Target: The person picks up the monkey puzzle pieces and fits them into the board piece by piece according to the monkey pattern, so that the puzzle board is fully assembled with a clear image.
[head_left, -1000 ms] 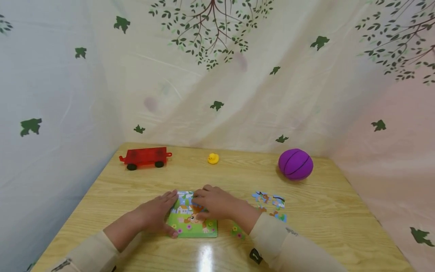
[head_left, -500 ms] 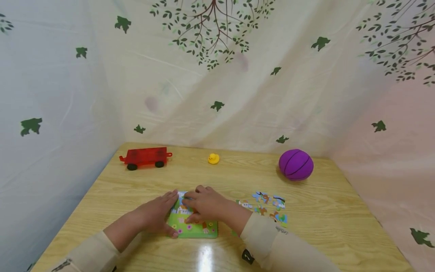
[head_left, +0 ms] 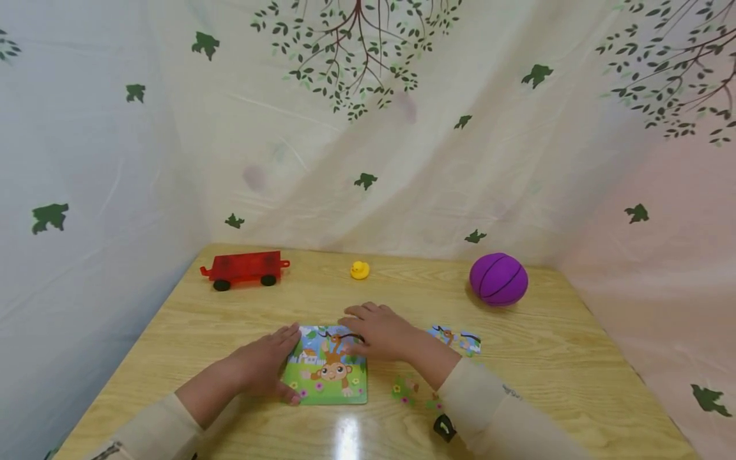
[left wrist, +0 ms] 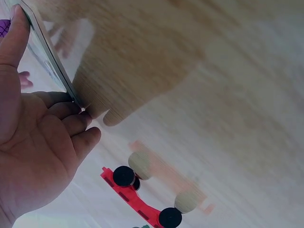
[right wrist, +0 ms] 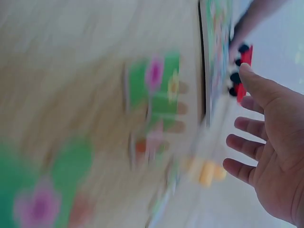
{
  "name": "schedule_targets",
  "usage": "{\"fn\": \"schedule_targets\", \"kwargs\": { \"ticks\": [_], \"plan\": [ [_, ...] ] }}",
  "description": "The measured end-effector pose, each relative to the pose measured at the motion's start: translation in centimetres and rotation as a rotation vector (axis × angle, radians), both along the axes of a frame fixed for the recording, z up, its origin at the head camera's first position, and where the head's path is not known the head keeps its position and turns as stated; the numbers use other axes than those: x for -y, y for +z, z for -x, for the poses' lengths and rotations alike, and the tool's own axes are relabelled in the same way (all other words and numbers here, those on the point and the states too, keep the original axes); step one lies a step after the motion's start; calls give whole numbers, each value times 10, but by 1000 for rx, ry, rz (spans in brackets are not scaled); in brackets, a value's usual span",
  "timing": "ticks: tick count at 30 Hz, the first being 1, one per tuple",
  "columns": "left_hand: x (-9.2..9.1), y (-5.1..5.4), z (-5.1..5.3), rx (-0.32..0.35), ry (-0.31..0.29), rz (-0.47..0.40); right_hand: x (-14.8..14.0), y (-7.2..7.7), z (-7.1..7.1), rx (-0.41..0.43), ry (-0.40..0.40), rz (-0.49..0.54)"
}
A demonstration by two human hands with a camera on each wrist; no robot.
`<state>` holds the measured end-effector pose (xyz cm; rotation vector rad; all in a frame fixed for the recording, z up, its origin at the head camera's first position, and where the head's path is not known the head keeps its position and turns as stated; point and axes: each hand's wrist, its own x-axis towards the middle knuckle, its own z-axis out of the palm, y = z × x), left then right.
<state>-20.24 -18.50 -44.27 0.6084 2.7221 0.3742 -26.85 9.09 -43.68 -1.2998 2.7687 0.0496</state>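
A square puzzle board [head_left: 324,390] with a monkey picture lies on the table in front of me. My left hand [head_left: 261,364] holds it along its left side, fingers at the far corner and thumb at the near one. In the left wrist view the left hand [left wrist: 42,133] has its thumb and fingers against the edge of the puzzle board [left wrist: 52,59]. My right hand [head_left: 385,332] is over the board's upper right edge. Its fingers are spread with nothing between them in the right wrist view [right wrist: 270,142]. Loose puzzle pieces [head_left: 405,390] lie to the right, partly hidden by the right forearm.
Along the back of the table [head_left: 535,345] stand a red toy wagon [head_left: 247,267], a yellow rubber duck [head_left: 360,270] and a purple ball [head_left: 498,279]. More puzzle pieces [head_left: 471,343] lie right of the right wrist. A printed cloth [head_left: 322,160] hangs behind the table.
My right hand has shifted left over the board, then back to the right and away from me, uncovering the monkey picture. The left hand stays on the board's left side.
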Motion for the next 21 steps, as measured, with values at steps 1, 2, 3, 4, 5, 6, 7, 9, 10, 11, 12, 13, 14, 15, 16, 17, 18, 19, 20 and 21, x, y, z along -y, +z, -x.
{"fn": "schedule_targets", "kwargs": {
  "ticks": [1, 2, 3, 4, 5, 6, 7, 9, 10, 11, 12, 13, 14, 15, 16, 17, 18, 19, 20, 21],
  "plan": [
    [0, 0, 0, 4, 2, 0, -8, 1, 3, 5, -25, 7],
    [0, 0, -1, 7, 3, 1, -16, 3, 5, 11, -48, 18],
    [0, 1, -1, 9, 4, 3, -24, 4, 8, 18, -70, 29],
    [0, 1, -1, 10, 5, 1, -33, 5, 10, 24, -95, 37],
    [-1, 1, -1, 11, 5, 3, -41, 7, 12, 34, -121, 50],
    [-1, 2, -2, 10, 4, 6, -50, 8, 14, 48, -148, 61],
    [-1, 2, -2, 11, 4, 7, -59, 8, 16, 57, -171, 69],
    [-1, 3, -2, 13, 2, 9, -76, 10, 19, 75, -209, 90],
    [-1, 3, -2, 13, 1, 9, -83, 11, 20, 82, -227, 95],
    [-1, 3, -2, 14, 0, 10, -91, 12, 21, 85, -239, 96],
    [-1, 3, -2, 14, 0, 9, -98, 13, 22, 85, -249, 93],
    [-1, 3, -2, 14, 0, 9, -105, 13, 23, 90, -262, 92],
    [-1, 3, -2, 14, 0, 7, -111, 14, 25, 96, -276, 84],
    [-2, 3, -1, 14, -1, 7, -117, 14, 26, 107, -293, 73],
    [-2, 3, -1, 14, -1, 7, -122, 14, 27, 121, -309, 63],
    [-2, 2, -1, 14, -2, 6, -127, 13, 29, 134, -323, 51],
    [-2, 2, -1, 15, -2, 6, -131, 12, 30, 151, -338, 38],
    [-1, 2, -1, 17, -2, 7, -134, 11, 31, 174, -353, 30],
    [-1, 2, -1, 18, -2, 8, -136, 11, 31, 189, -360, 19],
    [-1, 2, -1, 19, -2, 11, -138, 10, 31, 206, -371, 12]
  ]
}}
